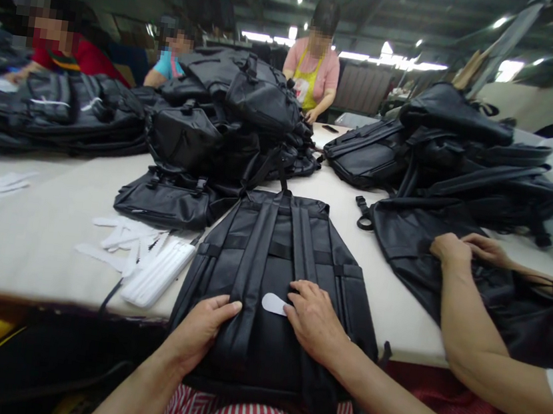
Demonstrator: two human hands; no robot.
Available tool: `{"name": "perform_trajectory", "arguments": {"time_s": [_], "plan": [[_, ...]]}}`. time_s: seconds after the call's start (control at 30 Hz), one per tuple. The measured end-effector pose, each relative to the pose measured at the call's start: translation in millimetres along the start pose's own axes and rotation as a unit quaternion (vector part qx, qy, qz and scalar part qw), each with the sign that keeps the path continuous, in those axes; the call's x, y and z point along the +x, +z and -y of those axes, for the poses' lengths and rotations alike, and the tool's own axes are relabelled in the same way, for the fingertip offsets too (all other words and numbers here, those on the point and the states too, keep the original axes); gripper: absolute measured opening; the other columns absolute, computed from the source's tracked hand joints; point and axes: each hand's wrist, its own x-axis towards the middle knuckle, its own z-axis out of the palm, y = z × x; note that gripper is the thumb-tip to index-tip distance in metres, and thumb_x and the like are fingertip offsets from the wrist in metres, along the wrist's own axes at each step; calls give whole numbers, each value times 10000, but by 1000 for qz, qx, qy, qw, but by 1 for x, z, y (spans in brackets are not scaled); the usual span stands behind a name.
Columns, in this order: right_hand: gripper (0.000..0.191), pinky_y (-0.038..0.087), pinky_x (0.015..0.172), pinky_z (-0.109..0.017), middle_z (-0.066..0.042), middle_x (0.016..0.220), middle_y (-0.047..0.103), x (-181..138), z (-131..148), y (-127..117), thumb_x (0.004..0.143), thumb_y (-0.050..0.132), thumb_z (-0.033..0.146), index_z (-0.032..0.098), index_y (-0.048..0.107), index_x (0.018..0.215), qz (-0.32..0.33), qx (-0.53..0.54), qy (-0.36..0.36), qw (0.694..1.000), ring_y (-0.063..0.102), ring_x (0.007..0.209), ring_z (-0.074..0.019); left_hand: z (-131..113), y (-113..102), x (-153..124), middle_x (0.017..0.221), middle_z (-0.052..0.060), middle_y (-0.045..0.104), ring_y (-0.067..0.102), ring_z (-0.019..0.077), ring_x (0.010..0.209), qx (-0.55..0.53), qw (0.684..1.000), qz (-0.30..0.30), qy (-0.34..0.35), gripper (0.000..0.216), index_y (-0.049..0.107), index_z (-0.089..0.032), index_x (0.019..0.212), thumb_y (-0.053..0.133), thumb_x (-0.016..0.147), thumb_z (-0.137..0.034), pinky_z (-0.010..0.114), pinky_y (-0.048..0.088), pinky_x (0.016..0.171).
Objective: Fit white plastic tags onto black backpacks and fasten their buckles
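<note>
A black backpack (271, 247) lies back-side up on the table edge in front of me, straps running away from me. My left hand (203, 329) rests flat on its lower left part, fingers together. My right hand (313, 319) presses on the lower right part, fingertips touching a small white oval label (273, 303) that lies on the fabric. Neither hand grips anything.
White strips and a stack of white labels (155, 273) lie left of the backpack. Piles of black backpacks (227, 114) cover the table (41, 232). A co-worker's hands (457, 249) work on another bag at right. Other people stand at the far side.
</note>
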Motion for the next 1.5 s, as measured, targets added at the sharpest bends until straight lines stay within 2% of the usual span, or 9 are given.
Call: {"name": "perform_trajectory", "arguments": {"time_s": [0.37, 0.57, 0.7, 0.83, 0.93, 1.03, 1.17, 1.3, 1.5], "plan": [[43, 349, 905, -384, -94, 1094, 567, -7, 4, 3, 782, 574, 193, 165, 598, 804, -33, 11, -10, 999, 455, 1082, -243, -7, 0, -7, 723, 61, 707, 660, 152, 611, -42, 999, -31, -15, 115, 637, -131, 792, 670, 710, -206, 205, 508, 533], [83, 402, 687, -286, -27, 759, 621, 2, 18, -11, 835, 473, 201, 198, 555, 816, 24, 126, 50, 990, 581, 753, -173, -14, -6, -6, 680, 75, 702, 660, 155, 600, -114, 991, -63, -44, 114, 649, -85, 814, 627, 743, -172, 241, 537, 600], [84, 399, 559, -212, 18, 638, 618, 15, 25, -12, 813, 455, 202, 193, 530, 776, 96, 304, 92, 943, 589, 569, -108, -15, -7, -7, 679, 69, 699, 662, 158, 621, -130, 989, -60, -45, 112, 650, -90, 823, 612, 756, -172, 254, 536, 639], [51, 316, 372, -161, 41, 560, 588, 29, 32, -3, 758, 457, 158, 173, 503, 740, 187, 462, 175, 849, 494, 364, -57, -12, -3, -8, 640, 33, 684, 635, 126, 561, -71, 996, -53, -1, 110, 650, -116, 779, 673, 706, -194, 213, 511, 579], [74, 267, 325, -148, 48, 524, 560, 39, 39, 4, 729, 450, 118, 164, 495, 692, 208, 526, 213, 797, 467, 338, -46, -6, 0, -6, 712, 42, 699, 642, 137, 609, -4, 998, -49, 28, 200, 660, -129, 840, 689, 693, -261, 218, 501, 598], [123, 279, 327, -138, 49, 509, 542, 45, 44, 11, 717, 412, 69, 159, 481, 670, 194, 542, 240, 781, 503, 368, -49, 3, 2, -3, 830, 66, 710, 655, 176, 717, 52, 993, -78, 66, 322, 657, -134, 937, 680, 687, -335, 261, 501, 687], [121, 319, 339, -142, 32, 579, 581, 47, 42, 14, 691, 442, 68, 148, 524, 730, 203, 532, 211, 794, 547, 414, -64, 13, 5, -2, 842, 50, 707, 653, 183, 764, 61, 982, -141, 112, 371, 620, -142, 980, 680, 670, -339, 286, 490, 757], [369, 294, 317, -137, 72, 553, 556, 48, 38, 16, 602, 432, 16, 162, 496, 935, 179, 518, 217, 808, 531, 379, -67, 17, 14, -4, 792, 46, 698, 649, 184, 731, 63, 976, -167, 125, 405, 562, -137, 991, 678, 653, -329, 283, 496, 701], [567, 273, 314, -141, 50, 632, 586, 46, 37, 20, 588, 440, 48, 152, 422, 1145, 194, 606, 224, 738, 498, 389, -53, 25, 13, -3, 635, -17, 638, 610, 154, 611, 149, 942, -244, 173, 581, 457, -132, 1145, 672, 660, -369, 244, 460, 588]]}}
